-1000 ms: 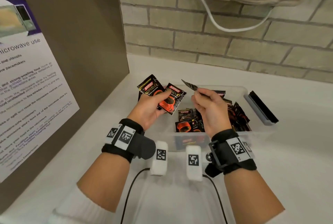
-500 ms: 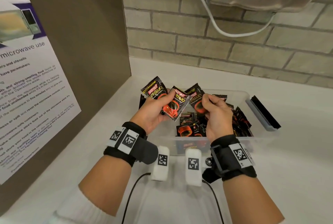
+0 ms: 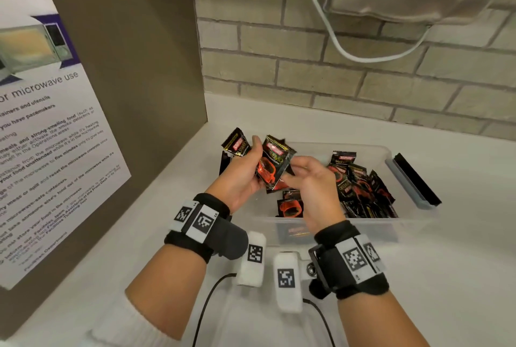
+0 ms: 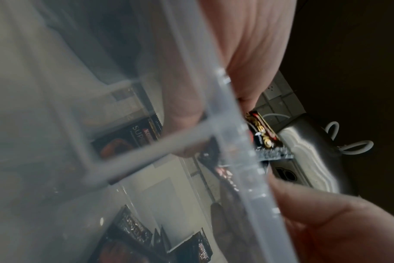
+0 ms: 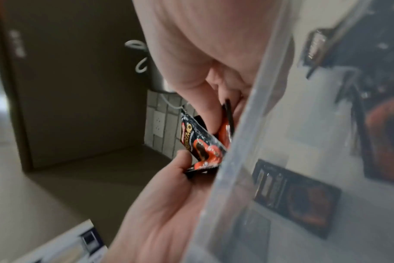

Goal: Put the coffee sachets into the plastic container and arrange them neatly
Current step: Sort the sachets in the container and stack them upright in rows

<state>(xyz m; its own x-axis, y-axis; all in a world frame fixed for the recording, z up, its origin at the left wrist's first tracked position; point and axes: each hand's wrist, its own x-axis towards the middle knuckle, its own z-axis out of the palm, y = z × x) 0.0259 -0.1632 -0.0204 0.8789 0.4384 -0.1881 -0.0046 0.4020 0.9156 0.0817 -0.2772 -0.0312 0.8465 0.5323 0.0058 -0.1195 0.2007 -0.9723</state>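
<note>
Right hand (image 3: 312, 187) moved sachet (image 3: 275, 164) against left hand (image 3: 237, 179) | both hands' fingers (image 3: 290, 177) pinch it | long axis upright

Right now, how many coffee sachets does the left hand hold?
2 clearly, both in the left hand: a back sachet past the thumb, and a front sachet, whose lower corner the right hand also pinches. More may be hidden behind it.

My left hand (image 4: 247, 44): one sachet (image 4: 262, 137) held beyond the container (image 4: 234, 113) rim; spare sachets (image 4: 124, 140) behind its clear wall.
</note>
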